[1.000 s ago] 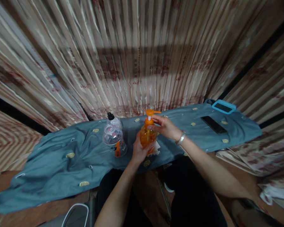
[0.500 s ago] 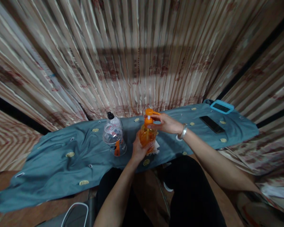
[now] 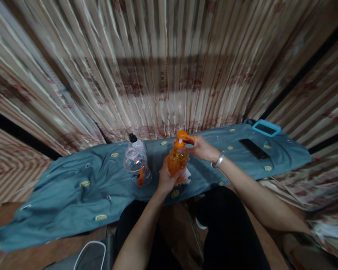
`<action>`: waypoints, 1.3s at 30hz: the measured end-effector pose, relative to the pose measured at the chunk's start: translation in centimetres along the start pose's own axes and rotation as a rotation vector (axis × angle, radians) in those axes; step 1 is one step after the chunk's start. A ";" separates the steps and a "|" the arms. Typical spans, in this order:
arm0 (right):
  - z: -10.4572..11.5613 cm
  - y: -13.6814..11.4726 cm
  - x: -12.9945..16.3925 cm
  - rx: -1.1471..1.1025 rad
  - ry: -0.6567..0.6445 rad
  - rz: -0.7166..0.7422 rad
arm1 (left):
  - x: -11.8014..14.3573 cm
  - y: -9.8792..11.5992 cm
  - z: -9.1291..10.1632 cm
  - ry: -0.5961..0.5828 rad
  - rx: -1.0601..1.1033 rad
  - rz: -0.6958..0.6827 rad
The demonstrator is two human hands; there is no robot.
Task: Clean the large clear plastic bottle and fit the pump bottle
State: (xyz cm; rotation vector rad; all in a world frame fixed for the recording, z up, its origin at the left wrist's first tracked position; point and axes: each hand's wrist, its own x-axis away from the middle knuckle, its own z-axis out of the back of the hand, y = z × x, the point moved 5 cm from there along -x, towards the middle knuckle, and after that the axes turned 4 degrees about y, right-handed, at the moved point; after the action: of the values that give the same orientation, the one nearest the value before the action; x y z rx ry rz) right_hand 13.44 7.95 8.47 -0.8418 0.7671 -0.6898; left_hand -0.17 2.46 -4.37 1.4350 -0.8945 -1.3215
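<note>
An orange pump bottle (image 3: 178, 162), see-through and tinted, stands slightly tilted near the front edge of the cloth-covered table. Wrapped round the lower body of it is my left hand (image 3: 168, 177). My right hand (image 3: 198, 147), with a silver bangle on its wrist, grips the orange collar below the pump head (image 3: 181, 134). Part of the bottle's neck is hidden behind those fingers. A white paper piece (image 3: 187, 175) lies beside and partly behind the bottle's base. To the left stands a clear plastic cup (image 3: 139, 170) with an orange mark, in front of a clear bottle with a black top (image 3: 133, 138).
A blue-green patterned cloth (image 3: 64, 187) covers the long table. Toward the right lie a black phone (image 3: 254, 149) and a blue-framed device (image 3: 266, 128). A striped curtain (image 3: 163, 67) hangs right behind the table. My legs in black trousers are under the front edge.
The pump head leans a little more to the right and sits slightly off the earlier line. Both hands keep their hold on the bottle. The whole view has shifted slightly.
</note>
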 end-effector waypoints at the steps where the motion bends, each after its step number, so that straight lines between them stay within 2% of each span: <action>1: -0.1 0.1 0.0 -0.008 0.008 0.000 | 0.0 0.0 0.0 -0.001 0.005 0.001; 6: -0.3 0.3 -0.1 -0.045 0.007 0.002 | 0.0 -0.2 0.0 0.001 0.012 0.032; 19: 0.3 0.1 -0.9 -0.157 -0.242 -0.023 | 0.0 -0.2 0.0 -0.009 0.001 0.030; 30: 0.4 -1.2 -1.4 -0.093 -0.299 0.004 | 0.1 -0.6 0.0 -0.035 -0.014 0.026; 33: 0.5 -1.3 -1.7 -0.035 -0.261 0.002 | 0.0 -0.5 0.1 -0.040 -0.018 0.035; 35: 0.4 -1.1 -1.5 0.023 -0.189 -0.005 | 0.0 -0.4 0.1 -0.026 -0.024 0.029; 39: -0.7 -0.5 0.1 0.191 0.083 -0.046 | -0.1 -0.3 0.0 -0.010 -0.026 0.021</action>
State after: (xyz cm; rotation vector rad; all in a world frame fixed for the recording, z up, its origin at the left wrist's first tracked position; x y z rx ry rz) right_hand 12.82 7.35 8.52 -0.6621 0.7451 -0.8300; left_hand -0.21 2.60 -4.60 1.3971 -0.8936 -1.3214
